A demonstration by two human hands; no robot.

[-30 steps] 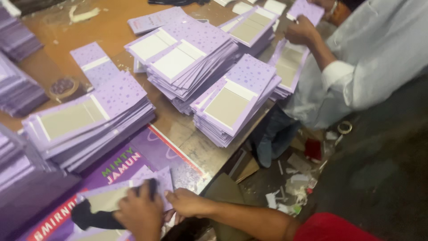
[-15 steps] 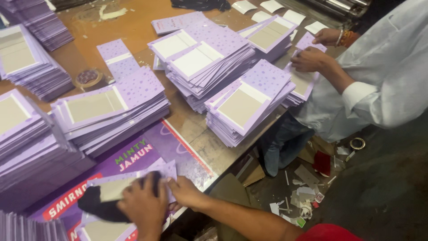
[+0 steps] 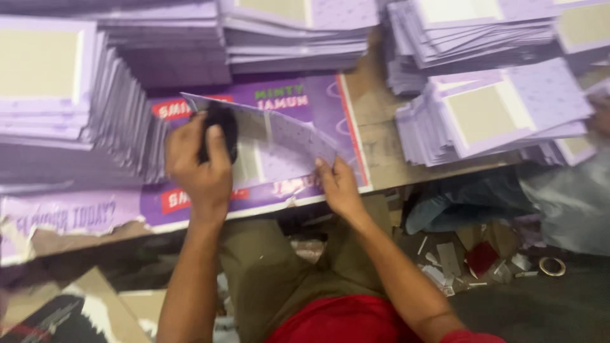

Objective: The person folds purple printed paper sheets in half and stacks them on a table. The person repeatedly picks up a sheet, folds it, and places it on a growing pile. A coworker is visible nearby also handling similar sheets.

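Pressing black pad (image 3: 219, 130) on purple card (image 3: 279, 143); left hand (image 3: 200, 166) hides pad's lower part.

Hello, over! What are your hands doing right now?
Left hand pressing a black pad on the purple card. Right hand holding the card's edge. Purple stacks crowd around.

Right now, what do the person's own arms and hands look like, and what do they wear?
Both arms are bare from the wrists up. The left hand and the right hand wear no gloves, and no ring, watch or bracelet shows. At the bottom edge, a red sleeve begins on the right upper arm, part of a red shirt. The left arm leaves the picture before any sleeve shows.
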